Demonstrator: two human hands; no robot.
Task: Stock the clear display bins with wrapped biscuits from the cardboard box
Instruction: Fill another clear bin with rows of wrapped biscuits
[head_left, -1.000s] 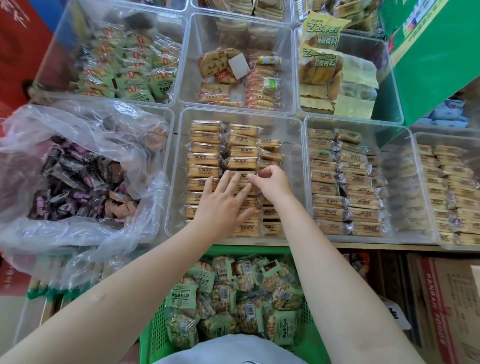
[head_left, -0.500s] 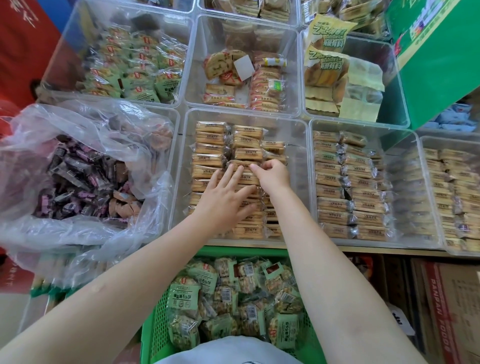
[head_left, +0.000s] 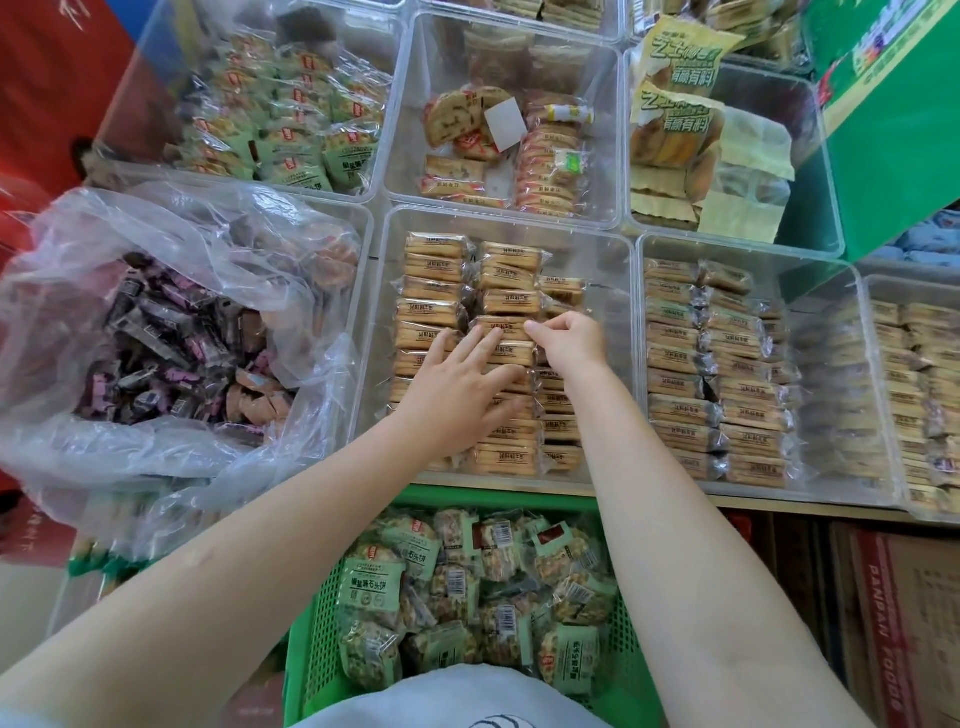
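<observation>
The left hand (head_left: 457, 395) lies flat on the wrapped biscuits (head_left: 434, 306); the right hand (head_left: 569, 343) pinches one packet's film edge. They look light, brittle, slippery; better hold the sides.

**Bare arms, pale top**

Both forearms are uncovered from wrist to frame edge; no sleeve, watch or ring shows behind the fingers of the left hand (head_left: 457, 395) or right hand (head_left: 569, 345). A light-coloured garment (head_left: 452, 699) covers the torso.

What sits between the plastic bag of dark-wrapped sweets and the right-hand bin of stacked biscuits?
In the head view, the middle clear bin of wrapped biscuits, with both hands in it.
</observation>
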